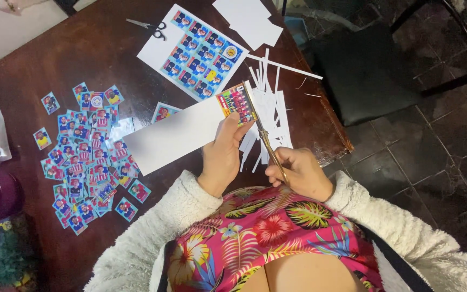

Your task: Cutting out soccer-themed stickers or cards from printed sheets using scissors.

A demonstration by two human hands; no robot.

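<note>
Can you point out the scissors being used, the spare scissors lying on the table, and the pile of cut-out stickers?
Scissors in use (260, 127): head view, on the blades.
Spare scissors (148, 26): head view, near the pivot.
Pile of cut stickers (85, 157): head view, middle of the heap.

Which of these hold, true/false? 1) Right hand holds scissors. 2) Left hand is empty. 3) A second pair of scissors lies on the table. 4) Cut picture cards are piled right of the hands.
1) True: the right hand works the gold scissors.
2) False: the left hand holds a paper strip.
3) True: black-handled scissors lie on the table.
4) False: the cut cards lie to the left.
</note>
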